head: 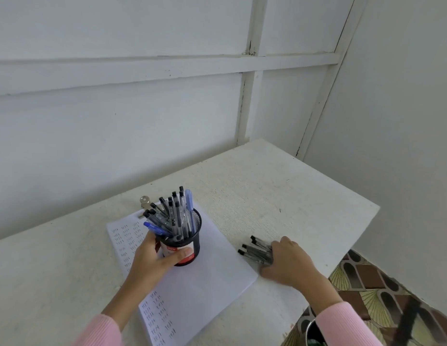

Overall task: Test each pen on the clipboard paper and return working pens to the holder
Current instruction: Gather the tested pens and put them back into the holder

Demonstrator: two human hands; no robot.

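A black mesh pen holder point(192, 233) with a red-and-white label stands on the clipboard paper point(200, 285), full of several black and blue pens point(175, 216). My left hand point(152, 260) is wrapped around the holder's lower left side. To the right of the paper, a small bunch of clear black-capped pens point(256, 250) lies on the table. My right hand point(289, 263) rests over the bunch's right end, fingers curled on it. Rows of small test scribbles cover the paper's left side and near corner. The clipboard's metal clip point(145, 201) shows behind the holder.
The white table point(279, 196) sits in a corner between two white walls. Its right edge drops off to a patterned floor point(367, 278). A metal cup rim point(309, 328) shows below the table's near right edge.
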